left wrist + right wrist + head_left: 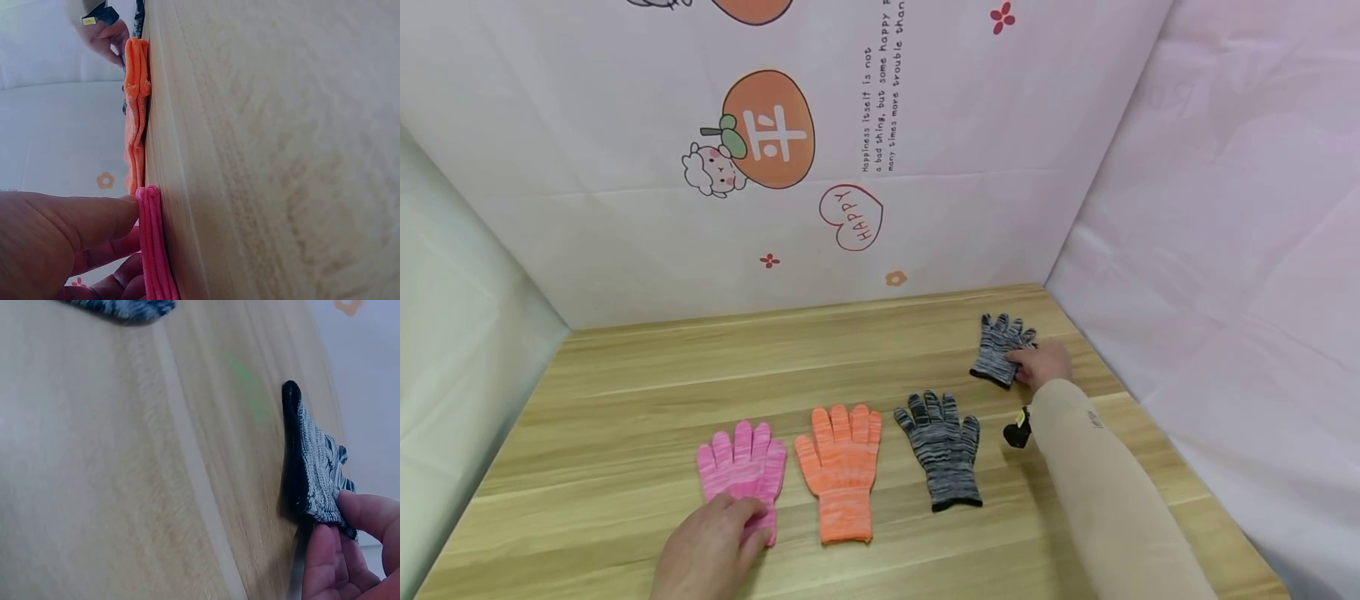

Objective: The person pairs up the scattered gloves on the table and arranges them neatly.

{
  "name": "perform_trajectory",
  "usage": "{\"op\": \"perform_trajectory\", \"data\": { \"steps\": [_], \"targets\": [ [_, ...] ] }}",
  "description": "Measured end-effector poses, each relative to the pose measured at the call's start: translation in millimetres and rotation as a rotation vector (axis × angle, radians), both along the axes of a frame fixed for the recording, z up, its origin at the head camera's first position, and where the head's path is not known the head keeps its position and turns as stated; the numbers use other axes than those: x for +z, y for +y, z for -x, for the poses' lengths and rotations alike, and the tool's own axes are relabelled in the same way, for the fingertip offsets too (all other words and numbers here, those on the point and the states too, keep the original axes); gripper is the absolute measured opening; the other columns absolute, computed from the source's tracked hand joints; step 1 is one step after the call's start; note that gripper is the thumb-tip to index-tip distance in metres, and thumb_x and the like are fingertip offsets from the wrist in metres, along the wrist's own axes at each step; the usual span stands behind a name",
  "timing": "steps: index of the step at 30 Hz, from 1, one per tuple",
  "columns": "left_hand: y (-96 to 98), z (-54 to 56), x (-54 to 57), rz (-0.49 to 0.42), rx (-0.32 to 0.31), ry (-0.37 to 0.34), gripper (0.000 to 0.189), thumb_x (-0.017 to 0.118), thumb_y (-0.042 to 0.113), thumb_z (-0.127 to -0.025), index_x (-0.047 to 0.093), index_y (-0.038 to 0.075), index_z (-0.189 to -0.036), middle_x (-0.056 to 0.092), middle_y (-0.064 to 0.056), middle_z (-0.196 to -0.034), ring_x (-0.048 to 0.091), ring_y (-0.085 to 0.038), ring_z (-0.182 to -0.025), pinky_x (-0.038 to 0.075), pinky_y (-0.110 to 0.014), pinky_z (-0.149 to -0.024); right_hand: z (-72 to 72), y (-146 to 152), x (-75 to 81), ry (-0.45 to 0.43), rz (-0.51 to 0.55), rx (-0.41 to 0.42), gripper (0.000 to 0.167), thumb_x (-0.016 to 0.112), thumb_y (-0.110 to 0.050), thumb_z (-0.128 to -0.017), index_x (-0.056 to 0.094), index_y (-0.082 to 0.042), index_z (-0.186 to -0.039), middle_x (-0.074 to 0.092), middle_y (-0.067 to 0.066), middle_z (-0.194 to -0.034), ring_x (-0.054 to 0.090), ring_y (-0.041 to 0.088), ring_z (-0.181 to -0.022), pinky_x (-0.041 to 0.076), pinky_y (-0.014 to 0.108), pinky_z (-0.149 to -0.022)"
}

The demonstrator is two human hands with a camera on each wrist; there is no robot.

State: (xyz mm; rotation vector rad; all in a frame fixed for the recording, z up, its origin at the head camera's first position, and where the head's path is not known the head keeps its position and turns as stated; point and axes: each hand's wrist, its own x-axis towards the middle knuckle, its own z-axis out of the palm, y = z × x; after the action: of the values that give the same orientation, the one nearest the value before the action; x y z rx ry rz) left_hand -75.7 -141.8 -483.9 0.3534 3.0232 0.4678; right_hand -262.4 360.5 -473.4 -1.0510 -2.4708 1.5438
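A black-and-grey knitted glove (996, 348) lies at the back right of the table, fingers pointing away. My right hand (1045, 364) pinches its side edge between thumb and fingers; in the right wrist view the glove's black cuff (291, 450) stands slightly gaping. At the front left, my left hand (711, 542) rests over the lower part of a pink glove (741, 454), thumb tip touching its cuff (152, 244). Between the hands lie an orange glove (842, 475) and a second black-and-grey glove (947, 454), both flat with fingers pointing away.
The gloves are on a wood-grain table (647, 400). A white printed cloth (940, 217) rises behind its far edge, and pale cloth walls (1247, 233) stand on both sides. A small black device (1017, 428) with a yellow label is at my right wrist.
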Motion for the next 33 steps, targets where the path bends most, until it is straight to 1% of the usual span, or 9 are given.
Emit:
{"op": "perform_trajectory", "data": {
  "steps": [4,5,8,10,14,18,25,29,33],
  "targets": [
    [0.4,0.4,0.0,0.001,0.000,-0.007,0.028,0.083,0.036,-0.087,0.075,0.023,-0.110,0.062,0.009,-0.091,0.058,-0.007,-0.079,0.054,-0.038,-0.076,1.3,4,-1.5,0.008,0.074,-0.039,0.020,0.080,-0.013,-0.089,0.063,-0.002,-0.093,0.063,0.000,-0.064,0.065,0.011,-0.060,0.061,0.026,-0.063],
    [0.4,0.5,0.0,0.001,0.000,-0.007,0.028,0.083,0.036,-0.087,0.075,0.022,-0.110,0.063,0.009,-0.091,0.058,-0.007,-0.080,0.055,-0.039,-0.076,1.8,4,-1.8,0.008,0.081,-0.042,0.019,0.080,-0.013,-0.090,0.063,-0.003,-0.088,0.062,0.000,-0.062,0.065,0.011,-0.059,0.061,0.026,-0.063],
    [0.6,0.6,-0.1,0.000,0.000,-0.009,0.028,0.083,0.036,-0.087,0.075,0.022,-0.110,0.062,0.009,-0.091,0.058,-0.007,-0.079,0.054,-0.038,-0.076,3.5,7,-3.2,0.000,0.097,-0.037,0.021,0.077,-0.014,-0.092,0.061,-0.006,-0.082,0.061,0.000,-0.059,0.065,0.011,-0.057,0.061,0.025,-0.062],
    [0.7,0.7,-0.2,0.000,-0.001,-0.009,0.028,0.083,0.036,-0.087,0.075,0.022,-0.110,0.062,0.009,-0.091,0.058,-0.007,-0.079,0.054,-0.038,-0.076,4.6,8,-4.3,-0.005,0.105,-0.034,0.019,0.075,-0.014,-0.094,0.060,-0.005,-0.084,0.058,-0.001,-0.057,0.064,0.011,-0.055,0.061,0.025,-0.061],
    [0.8,0.8,-0.3,0.000,-0.002,-0.011,0.028,0.083,0.037,-0.087,0.075,0.022,-0.111,0.062,0.009,-0.091,0.058,-0.007,-0.079,0.054,-0.038,-0.076,4.0,7,-4.2,-0.009,0.135,-0.028,0.018,0.070,-0.013,-0.096,0.058,-0.001,-0.101,0.055,-0.003,-0.060,0.061,0.010,-0.053,0.059,0.024,-0.058],
    [0.9,0.9,-0.1,-0.002,-0.004,-0.011,0.028,0.083,0.036,-0.087,0.076,0.022,-0.110,0.063,0.009,-0.090,0.058,-0.007,-0.079,0.055,-0.038,-0.076,1.3,5,-2.7,-0.007,0.158,-0.029,0.030,0.069,-0.011,-0.096,0.055,0.004,-0.119,0.056,-0.002,-0.063,0.060,0.009,-0.051,0.058,0.024,-0.056],
    [1.2,2.1,1.2,0.007,-0.009,-0.007,0.027,0.083,0.035,-0.087,0.076,0.021,-0.109,0.062,0.009,-0.088,0.055,-0.006,-0.077,0.054,-0.037,-0.074,-4.0,6,2.6,-0.009,0.171,0.011,0.046,0.066,-0.010,-0.097,0.050,0.010,-0.135,0.059,0.000,-0.071,0.061,0.009,-0.053,0.059,0.024,-0.058],
    [1.3,2.1,1.5,0.012,-0.015,-0.002,0.026,0.083,0.035,-0.087,0.076,0.022,-0.108,0.062,0.010,-0.088,0.056,-0.006,-0.077,0.054,-0.036,-0.074,-7.0,6,4.6,-0.011,0.183,0.019,0.049,0.066,-0.009,-0.096,0.049,0.011,-0.137,0.061,0.003,-0.078,0.061,0.009,-0.055,0.059,0.024,-0.060],
    [1.5,2.2,1.9,0.015,-0.017,-0.007,0.026,0.083,0.035,-0.087,0.075,0.022,-0.108,0.062,0.010,-0.088,0.056,-0.006,-0.078,0.054,-0.037,-0.074,-9.9,6,4.7,-0.002,0.229,0.027,0.035,0.066,-0.007,-0.095,0.054,0.008,-0.124,0.061,0.004,-0.086,0.062,0.009,-0.059,0.060,0.023,-0.063]
  ]
}}
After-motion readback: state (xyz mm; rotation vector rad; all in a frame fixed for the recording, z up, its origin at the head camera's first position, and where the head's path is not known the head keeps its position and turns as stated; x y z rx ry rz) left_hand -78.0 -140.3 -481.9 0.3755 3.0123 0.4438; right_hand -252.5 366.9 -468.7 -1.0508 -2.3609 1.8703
